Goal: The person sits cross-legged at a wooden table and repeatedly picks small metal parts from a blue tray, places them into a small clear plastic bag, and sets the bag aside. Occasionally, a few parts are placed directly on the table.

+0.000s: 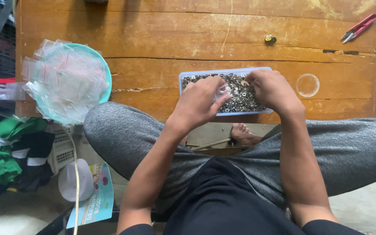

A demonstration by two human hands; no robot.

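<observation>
1. Sitting at a worn wooden table [196,35], a person is working both hands over a shallow pale plastic tray [182,79] at the near edge.
2. Tray is lying full of small metal snap parts [240,98], silver and dark, heaped loose.
3. Left hand [199,104] is hovering over the tray's left half, fingers curled narrow around a small clear plastic bag [221,92].
4. Right hand [273,89] is resting over the tray's right half, thumb and forefinger pinching tight on one small round metal piece [244,83].
5. The hands are nearly meeting above the tray's middle.
6. Left of the tray, a teal bowl [105,72] is sitting at the table edge, piled with empty clear zip bags [64,80].
7. Red-handled snips [358,28] are lying at the far right corner; a small brass knob [270,39] is standing behind the tray, well apart.
8. Grey trousers [122,135] are covering the spread knees below.
</observation>
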